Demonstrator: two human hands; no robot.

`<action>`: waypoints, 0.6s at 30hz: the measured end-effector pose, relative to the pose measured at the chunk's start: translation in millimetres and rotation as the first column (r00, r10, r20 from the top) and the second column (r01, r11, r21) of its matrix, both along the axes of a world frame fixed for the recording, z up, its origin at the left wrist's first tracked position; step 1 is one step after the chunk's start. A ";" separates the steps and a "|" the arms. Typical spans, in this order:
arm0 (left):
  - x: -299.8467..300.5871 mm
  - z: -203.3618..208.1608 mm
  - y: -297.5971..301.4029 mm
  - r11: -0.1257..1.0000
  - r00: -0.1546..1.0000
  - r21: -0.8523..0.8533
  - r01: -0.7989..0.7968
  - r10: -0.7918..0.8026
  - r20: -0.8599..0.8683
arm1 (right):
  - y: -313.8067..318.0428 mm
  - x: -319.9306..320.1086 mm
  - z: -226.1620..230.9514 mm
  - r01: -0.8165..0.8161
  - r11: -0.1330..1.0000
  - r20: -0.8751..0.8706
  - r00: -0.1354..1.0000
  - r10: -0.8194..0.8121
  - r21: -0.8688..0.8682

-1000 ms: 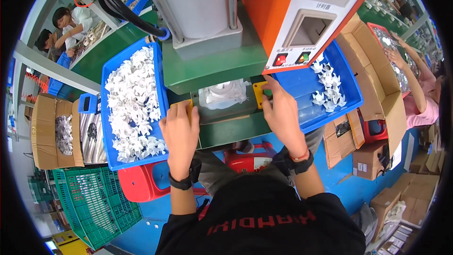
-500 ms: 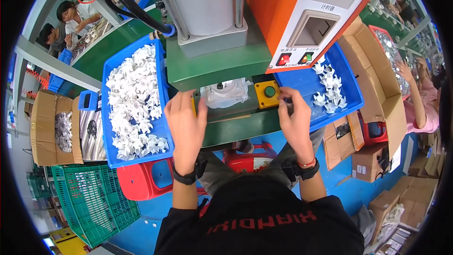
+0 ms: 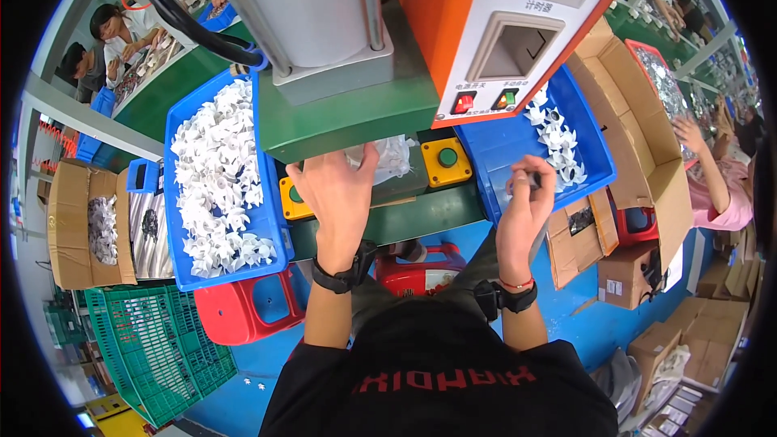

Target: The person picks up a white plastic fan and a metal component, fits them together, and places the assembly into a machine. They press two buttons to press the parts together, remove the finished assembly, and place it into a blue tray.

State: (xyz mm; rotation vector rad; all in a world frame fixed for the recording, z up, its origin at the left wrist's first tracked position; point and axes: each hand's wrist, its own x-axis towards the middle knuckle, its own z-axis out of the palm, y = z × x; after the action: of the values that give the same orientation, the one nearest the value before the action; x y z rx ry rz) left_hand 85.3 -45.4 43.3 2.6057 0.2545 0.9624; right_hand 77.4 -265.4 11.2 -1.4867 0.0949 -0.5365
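My left hand reaches under the green press head, its thumb spread from the fingers beside a white part wrapped in clear plastic film. The press head hides some fingertips, and I cannot tell whether they touch the part. My right hand is over the near edge of the right blue tray, fingers curled round something small and greyish, mostly hidden. Green buttons on yellow boxes flank the work spot: the left button box is partly behind my left hand, the right button box fully visible.
The left blue tray holds a heap of white finned plastic parts; several similar pieces lie in the right tray. An orange and white control box stands above. Cardboard boxes, red stools and a green crate surround me.
My left hand has moved right, in under the press head toward the film-wrapped part. My right hand has left the right button box and moved over the right tray, its fingers curling more.
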 end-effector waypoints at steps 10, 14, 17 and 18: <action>-2.7 -14.3 -104.1 0.748 0.864 -0.441 0.497 -0.471 0.176 | 1.0 -2.5 -13.4 0.244 0.950 0.148 0.950 -0.274 0.195; -14.8 5.1 -75.7 0.609 0.758 -0.489 0.625 -0.624 0.192 | 0.4 -3.8 -7.1 0.222 0.930 0.163 0.947 -0.277 0.291; -40.5 17.3 -6.3 0.646 0.730 -0.483 0.591 -0.683 -0.022 | 1.5 -4.5 -5.1 0.216 0.943 0.183 0.946 -0.266 0.255; -52.0 21.3 22.7 0.746 0.809 -0.446 0.494 -0.582 -0.077 | 0.8 -6.0 -4.4 0.199 0.959 0.179 0.955 -0.235 0.201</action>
State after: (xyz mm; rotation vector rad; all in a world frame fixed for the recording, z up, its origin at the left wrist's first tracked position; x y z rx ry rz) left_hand 33.3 -22.7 64.6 2.1826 -0.2342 0.3679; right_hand 71.4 -264.6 6.9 -1.2436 0.1465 -0.8331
